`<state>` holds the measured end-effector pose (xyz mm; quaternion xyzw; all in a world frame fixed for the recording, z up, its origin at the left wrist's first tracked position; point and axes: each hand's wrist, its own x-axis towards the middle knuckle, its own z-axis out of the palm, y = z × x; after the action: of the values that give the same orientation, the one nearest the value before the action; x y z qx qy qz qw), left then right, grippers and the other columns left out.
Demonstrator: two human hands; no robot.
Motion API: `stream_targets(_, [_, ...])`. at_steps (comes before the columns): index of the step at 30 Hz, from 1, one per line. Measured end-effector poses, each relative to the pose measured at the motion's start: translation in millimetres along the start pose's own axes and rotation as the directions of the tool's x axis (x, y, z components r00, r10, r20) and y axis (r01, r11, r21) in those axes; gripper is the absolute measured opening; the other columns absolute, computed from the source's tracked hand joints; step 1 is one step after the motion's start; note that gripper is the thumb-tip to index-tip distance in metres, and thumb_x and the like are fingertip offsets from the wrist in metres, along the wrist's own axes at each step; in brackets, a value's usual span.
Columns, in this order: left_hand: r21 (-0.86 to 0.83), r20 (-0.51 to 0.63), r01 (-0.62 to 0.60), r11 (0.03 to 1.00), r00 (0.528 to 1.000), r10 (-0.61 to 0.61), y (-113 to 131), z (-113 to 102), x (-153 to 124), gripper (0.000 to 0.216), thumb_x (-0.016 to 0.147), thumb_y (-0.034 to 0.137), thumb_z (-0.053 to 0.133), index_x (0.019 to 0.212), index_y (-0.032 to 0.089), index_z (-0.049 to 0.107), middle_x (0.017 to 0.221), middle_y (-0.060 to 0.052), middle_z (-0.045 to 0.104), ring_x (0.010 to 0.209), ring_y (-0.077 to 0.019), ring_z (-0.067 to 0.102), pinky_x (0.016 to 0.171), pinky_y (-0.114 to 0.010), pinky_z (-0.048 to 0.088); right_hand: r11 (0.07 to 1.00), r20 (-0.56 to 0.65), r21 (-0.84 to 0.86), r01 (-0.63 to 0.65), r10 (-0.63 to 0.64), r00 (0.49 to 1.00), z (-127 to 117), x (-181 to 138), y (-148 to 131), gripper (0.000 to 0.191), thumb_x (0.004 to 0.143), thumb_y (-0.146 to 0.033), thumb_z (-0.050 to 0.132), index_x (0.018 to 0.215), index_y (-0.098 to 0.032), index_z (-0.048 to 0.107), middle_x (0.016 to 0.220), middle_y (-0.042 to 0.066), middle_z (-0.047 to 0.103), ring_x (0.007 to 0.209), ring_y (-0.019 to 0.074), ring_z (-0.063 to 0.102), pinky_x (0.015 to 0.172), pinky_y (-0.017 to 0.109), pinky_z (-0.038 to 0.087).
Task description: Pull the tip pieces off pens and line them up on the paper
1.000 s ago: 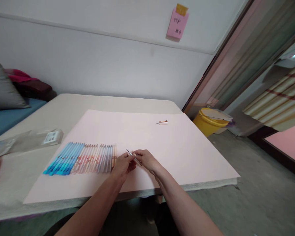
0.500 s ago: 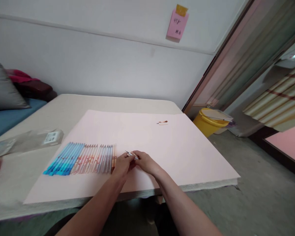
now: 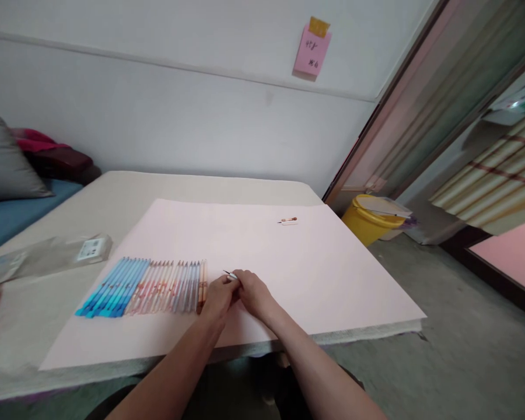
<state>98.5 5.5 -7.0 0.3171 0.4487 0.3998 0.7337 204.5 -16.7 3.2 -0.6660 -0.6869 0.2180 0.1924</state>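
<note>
My left hand (image 3: 217,296) and my right hand (image 3: 251,290) meet over the pink sheet (image 3: 332,280) near its front edge. Both are closed on one thin pen (image 3: 230,275); only its pointed tip shows, sticking out to the upper left between the fingers. Just left of my left hand lies a tidy row of pens (image 3: 144,285), blue ones at the left, pink and pale ones at the right, side by side. A single small pen part (image 3: 288,220) lies alone farther back on the sheet.
The pink sheet covers a beige table (image 3: 126,186). An empty clear plastic packet with a white label (image 3: 52,252) lies at the left. A yellow bucket (image 3: 367,220) stands on the floor at the right. Cushions (image 3: 9,157) sit at the far left.
Both hands have drawn closer together on the pen, so less of it shows. The view has tilted slightly; the row of pens has not moved.
</note>
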Motion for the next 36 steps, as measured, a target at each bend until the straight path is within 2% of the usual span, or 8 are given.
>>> stream_targets(7, [-0.043, 0.03, 0.044, 0.998, 0.999, -0.043, 10.4, 2.9, -2.6, 0.017, 0.059, 0.021, 0.074, 0.067, 0.013, 0.061, 0.066, -0.002, 0.062, 0.061, -0.0104, 0.058, 0.062, -0.022, 0.049, 0.998, -0.064, -0.044, 0.045, -0.048, 0.997, -6.3, 4.0, 4.8, 0.026, 0.084, -0.013, 0.039, 0.104, -0.022, 0.054, 0.098, 0.006, 0.058, 0.092, 0.0177, 0.05, 0.075, 0.026, 0.035])
stream_targets(11, [-0.061, -0.03, 0.092, 0.994, 0.995, -0.094, 16.9, 2.6, -3.4, 0.019, 0.06, 0.019, 0.075, 0.07, 0.013, 0.06, 0.069, -0.003, 0.062, 0.063, -0.0109, 0.06, 0.062, -0.022, 0.05, 0.987, -0.078, -0.164, -0.008, -0.005, 0.997, -18.2, 19.1, 25.0, 0.034, 0.083, -0.011, 0.04, 0.114, -0.022, 0.052, 0.101, 0.007, 0.058, 0.093, 0.0183, 0.05, 0.074, 0.026, 0.036])
stream_targets(14, [-0.061, -0.03, 0.126, 0.99, 0.991, -0.128, 21.5, 2.8, -5.1, 0.016, 0.063, 0.017, 0.073, 0.071, 0.013, 0.059, 0.071, -0.006, 0.063, 0.065, -0.0117, 0.061, 0.061, -0.022, 0.05, 0.941, -0.045, -0.338, -0.031, 0.016, 0.999, -38.5, 34.2, 53.8, 0.037, 0.083, -0.01, 0.04, 0.115, -0.023, 0.052, 0.102, 0.008, 0.058, 0.095, 0.0195, 0.049, 0.073, 0.026, 0.035])
stream_targets(21, [-0.054, -0.025, 0.174, 0.983, 0.984, -0.176, 24.8, 2.9, -7.2, 0.012, 0.069, 0.014, 0.067, 0.077, 0.014, 0.058, 0.074, -0.007, 0.064, 0.067, -0.0125, 0.062, 0.062, -0.023, 0.05, 0.901, -0.06, -0.428, -0.072, 0.052, 0.997, -104.8, 62.5, 149.9, 0.032, 0.083, -0.009, 0.041, 0.11, -0.019, 0.056, 0.101, 0.01, 0.058, 0.096, 0.0208, 0.049, 0.072, 0.026, 0.034])
stream_targets(24, [-0.04, -0.049, 0.189, 0.981, 0.98, -0.191, 24.7, 2.5, -3.1, 0.013, 0.071, 0.014, 0.066, 0.08, 0.015, 0.058, 0.077, -0.008, 0.064, 0.067, -0.0132, 0.063, 0.062, -0.024, 0.05, 0.891, -0.079, -0.444, -0.094, 0.066, 0.995, -125.7, 74.5, 185.8, 0.03, 0.085, -0.01, 0.04, 0.109, -0.017, 0.056, 0.099, 0.012, 0.059, 0.094, 0.0206, 0.05, 0.071, 0.026, 0.034])
stream_targets(28, [-0.036, -0.067, 0.204, 0.978, 0.976, -0.206, 23.7, 3.0, 5.5, 0.015, 0.07, 0.012, 0.067, 0.081, 0.015, 0.058, 0.078, -0.008, 0.064, 0.066, -0.0129, 0.062, 0.061, -0.024, 0.05, 0.888, -0.083, -0.456, -0.067, 0.032, 0.996, -136.3, 95.1, 217.1, 0.025, 0.088, -0.017, 0.041, 0.106, -0.016, 0.059, 0.098, 0.011, 0.059, 0.091, 0.0196, 0.051, 0.071, 0.025, 0.035])
stream_targets(36, [-0.014, -0.042, 0.233, 0.972, 0.972, -0.233, 16.1, 12.2, 14.6, 0.017, 0.071, 0.015, 0.066, 0.085, 0.014, 0.057, 0.081, -0.008, 0.064, 0.069, -0.0133, 0.063, 0.063, -0.024, 0.05, 0.876, -0.085, -0.481, 0.031, -0.082, 0.993, -133.6, 128.4, 262.2, 0.028, 0.087, -0.02, 0.042, 0.109, -0.019, 0.059, 0.106, 0.01, 0.057, 0.094, 0.0197, 0.05, 0.079, 0.028, 0.037])
